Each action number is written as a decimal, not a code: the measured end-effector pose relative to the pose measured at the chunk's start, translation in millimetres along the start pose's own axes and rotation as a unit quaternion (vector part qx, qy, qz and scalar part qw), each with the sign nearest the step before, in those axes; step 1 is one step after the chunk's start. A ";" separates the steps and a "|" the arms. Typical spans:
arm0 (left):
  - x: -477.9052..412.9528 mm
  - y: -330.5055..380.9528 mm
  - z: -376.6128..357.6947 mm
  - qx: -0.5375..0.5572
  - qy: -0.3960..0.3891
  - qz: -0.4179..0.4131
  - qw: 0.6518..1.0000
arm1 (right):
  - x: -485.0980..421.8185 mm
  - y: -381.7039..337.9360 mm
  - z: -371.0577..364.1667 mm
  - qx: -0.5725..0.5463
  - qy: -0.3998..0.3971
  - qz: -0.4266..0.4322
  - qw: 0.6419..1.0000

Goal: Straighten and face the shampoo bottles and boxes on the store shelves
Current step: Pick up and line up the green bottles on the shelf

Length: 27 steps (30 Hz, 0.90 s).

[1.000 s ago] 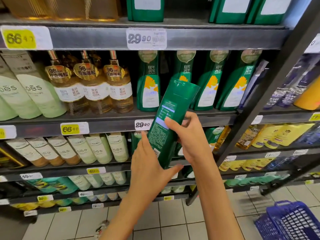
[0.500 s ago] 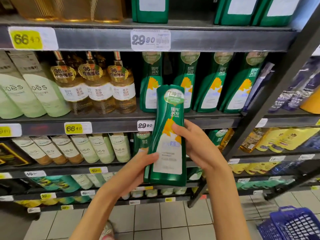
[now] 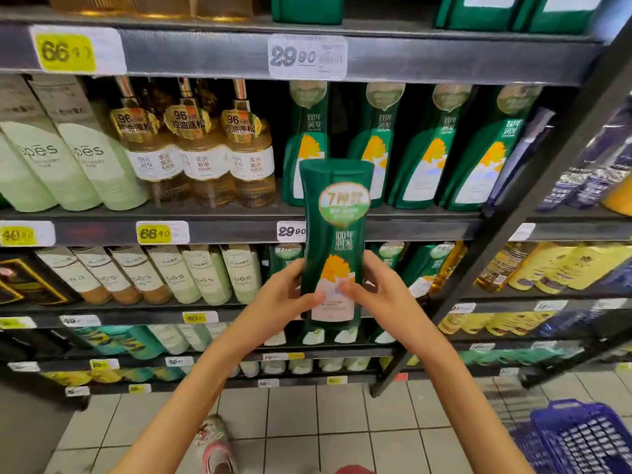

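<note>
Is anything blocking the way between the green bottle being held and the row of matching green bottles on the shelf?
Nothing visible does. The left hand and right hand hold the green bottle upright in open air before the shelf edge; the matching green bottles stand just behind and above it.

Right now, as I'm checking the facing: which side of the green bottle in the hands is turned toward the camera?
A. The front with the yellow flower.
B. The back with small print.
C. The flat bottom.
A: the green bottle, held between the left hand and the right hand, shows its yellow flower and round sticker to the camera.
</note>
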<state>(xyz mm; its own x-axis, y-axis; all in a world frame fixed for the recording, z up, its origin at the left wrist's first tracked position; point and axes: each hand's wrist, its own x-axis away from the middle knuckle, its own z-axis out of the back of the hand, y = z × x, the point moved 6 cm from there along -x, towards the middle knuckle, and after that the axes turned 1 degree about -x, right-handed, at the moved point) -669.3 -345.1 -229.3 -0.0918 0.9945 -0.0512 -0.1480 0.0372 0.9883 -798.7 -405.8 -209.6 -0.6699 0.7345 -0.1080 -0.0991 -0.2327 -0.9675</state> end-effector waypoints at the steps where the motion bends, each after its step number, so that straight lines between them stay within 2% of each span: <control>1: -0.8 2.8 3.3 -0.042 0.012 -0.022 0.999 | 3.1 -0.3 -1.5 -0.005 0.009 0.020 1.000; 4: 2.5 12.0 3.6 -0.131 0.035 -0.093 0.986 | 10.5 -4.8 -6.7 0.009 0.018 0.065 0.998; 7: 6.4 7.5 3.3 -0.106 0.048 -0.090 0.989 | 12.9 -8.4 -8.9 0.005 0.015 0.064 0.998; 10: 10.2 3.4 3.9 -0.056 0.038 -0.037 0.997 | 15.6 -6.2 -8.6 0.013 -0.002 0.029 0.999; 14: 21.0 17.3 0.4 -0.007 -0.036 0.032 0.999 | 26.4 -20.8 1.6 0.013 -0.011 -0.016 1.000; 17: 25.6 31.3 -10.4 0.097 -0.102 0.122 0.982 | 30.4 -23.3 5.2 -0.109 0.003 -0.102 0.989; 20: 26.4 36.8 -19.3 0.147 -0.110 0.194 0.964 | 32.4 -14.7 2.3 -0.202 0.022 -0.197 0.959; 24: 30.0 44.0 -25.9 0.159 -0.110 0.201 0.960 | 34.2 -13.3 4.8 -0.167 0.046 -0.201 0.964; 27: 36.1 48.3 -23.4 0.112 -0.063 0.150 0.980 | 40.7 -18.9 1.5 -0.149 0.011 -0.155 0.977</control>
<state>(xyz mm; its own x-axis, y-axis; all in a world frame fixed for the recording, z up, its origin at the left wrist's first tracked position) -702.9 -309.7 -186.7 0.0263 0.9677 0.2506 0.0876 -0.2520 0.9638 -825.2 -372.5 -195.4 -0.6259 0.7541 0.1989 -0.0736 0.1968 -0.9777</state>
